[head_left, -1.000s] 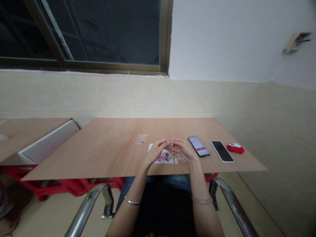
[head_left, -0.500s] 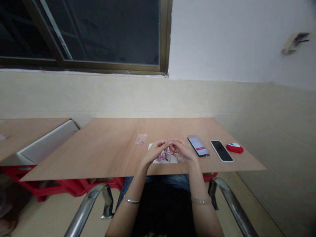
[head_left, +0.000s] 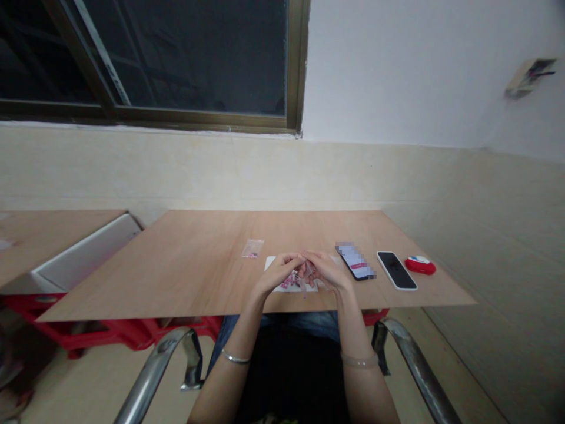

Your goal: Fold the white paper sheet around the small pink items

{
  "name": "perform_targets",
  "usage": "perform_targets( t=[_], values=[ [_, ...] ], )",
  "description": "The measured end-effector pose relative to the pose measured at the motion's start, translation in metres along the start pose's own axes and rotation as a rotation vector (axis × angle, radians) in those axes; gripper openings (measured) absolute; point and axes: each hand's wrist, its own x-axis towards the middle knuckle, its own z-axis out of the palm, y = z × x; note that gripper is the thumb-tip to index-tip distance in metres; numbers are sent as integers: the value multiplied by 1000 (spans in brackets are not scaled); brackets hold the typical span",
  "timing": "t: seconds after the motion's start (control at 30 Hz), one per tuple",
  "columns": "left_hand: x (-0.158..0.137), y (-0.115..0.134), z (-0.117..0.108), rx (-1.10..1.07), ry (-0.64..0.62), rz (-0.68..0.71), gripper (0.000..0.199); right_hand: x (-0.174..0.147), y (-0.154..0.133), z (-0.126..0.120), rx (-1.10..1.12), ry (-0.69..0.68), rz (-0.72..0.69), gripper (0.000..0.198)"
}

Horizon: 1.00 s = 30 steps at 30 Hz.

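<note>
Both hands meet at the fingertips over a white sheet (head_left: 270,262) on the table. My left hand (head_left: 282,271) is closed in a pinch on the upper edge of a small clear plastic bag (head_left: 303,287). From the other side my right hand (head_left: 325,269) pinches the same bag, its fingers partly hiding it. The bag hangs down between the hands; I cannot make out what is inside. Small pink and dark pieces (head_left: 290,281) lie scattered on the sheet beneath my fingers.
Another small clear bag (head_left: 253,248) with tiny pieces lies left of the sheet. To the right are a lit phone (head_left: 355,262), a dark-screened phone (head_left: 396,270) and a red case (head_left: 420,265) on the wooden table (head_left: 176,265). Metal armrests (head_left: 152,377) flank me.
The bag between my fingers has turned and now hangs narrower and a little lower. My hands have shifted only slightly, with the fingertips still together.
</note>
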Motion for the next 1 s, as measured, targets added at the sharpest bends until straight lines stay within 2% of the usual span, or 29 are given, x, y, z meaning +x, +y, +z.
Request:
perform_targets(
  t=[0.17, 0.33, 0.5, 0.73, 1.0],
  values=[
    [0, -2, 2, -17, 67, -33, 35, 1, 2, -1, -32, 0, -16, 32],
    [0, -6, -2, -66, 55, -72, 38, -4, -4, 1, -76, -53, -11, 26],
    [-3, -4, -7, -148, 17, -82, 37, -7, -9, 1, -11, -115, -17, 24],
    [-7, 8, -5, -114, -23, -58, 29, -6, -8, 3, 78, -31, -35, 25],
    [-4, 5, -6, -155, -51, -36, 30, -8, -11, 3, 147, -40, -24, 25]
  ],
)
